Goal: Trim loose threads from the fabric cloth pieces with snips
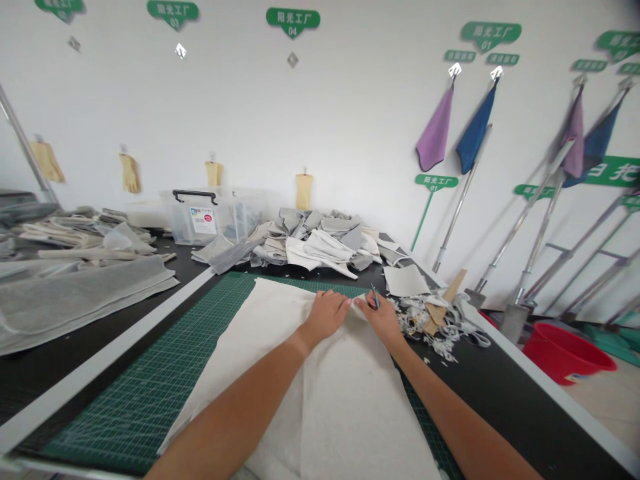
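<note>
Cloth (350, 400) — a flat off-white sheet — lay on the green gridded mat (150, 380); the left hand (327, 313), fingers closed, pinched its far edge; the right hand (385, 320) curled round a small blue pointed tool (375, 298); the cloth seemed light, limp — best held taut by its edge.

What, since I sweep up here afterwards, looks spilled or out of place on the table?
The strips right of the mat stand out: they lie in a loose tangle, with small bits strewn on the black table nearby. That looks untidy beside the cloth, which is spread over the mat.
</note>
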The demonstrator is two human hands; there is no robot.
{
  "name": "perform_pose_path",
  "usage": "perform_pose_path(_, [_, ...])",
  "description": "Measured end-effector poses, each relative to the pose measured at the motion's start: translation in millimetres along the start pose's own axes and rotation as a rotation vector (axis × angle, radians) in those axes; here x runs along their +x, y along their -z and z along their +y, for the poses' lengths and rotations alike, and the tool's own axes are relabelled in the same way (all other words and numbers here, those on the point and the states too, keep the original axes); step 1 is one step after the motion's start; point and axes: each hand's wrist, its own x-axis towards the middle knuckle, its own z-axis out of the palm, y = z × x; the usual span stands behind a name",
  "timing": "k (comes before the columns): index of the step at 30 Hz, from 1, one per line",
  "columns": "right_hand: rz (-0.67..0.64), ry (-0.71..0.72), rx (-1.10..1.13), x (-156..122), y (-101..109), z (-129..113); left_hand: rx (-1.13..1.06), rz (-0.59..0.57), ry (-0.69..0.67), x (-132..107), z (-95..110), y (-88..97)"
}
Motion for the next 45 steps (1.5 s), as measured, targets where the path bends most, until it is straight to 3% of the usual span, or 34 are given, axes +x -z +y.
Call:
perform_pose_path(15, [0.016, -0.06, -0.1, -4.8, -6.0, 1.0, 0.043, -0.002, -0.021, -1.5, 3.6, 3.5])
perform_pose_path(25, [-0.019, -0.08, 0.081, -5.1, -9.3, -6.4, 0.048, -0.021, -0.014, -0.7, 5.3, 8.0])
perform_pose_path(33, [-0.076, 0.002, 0.073, -2.9, -7.6, -7.0, -0.018, -0.027, 0.003, -2.1, 5.1, 6.6])
perform_pose_path(45, [0.034, 0.024, -0.06, -3.5, -4.3, -12.8, -0.002, 0.036, 0.051, -0.1, 7.1, 7.5])
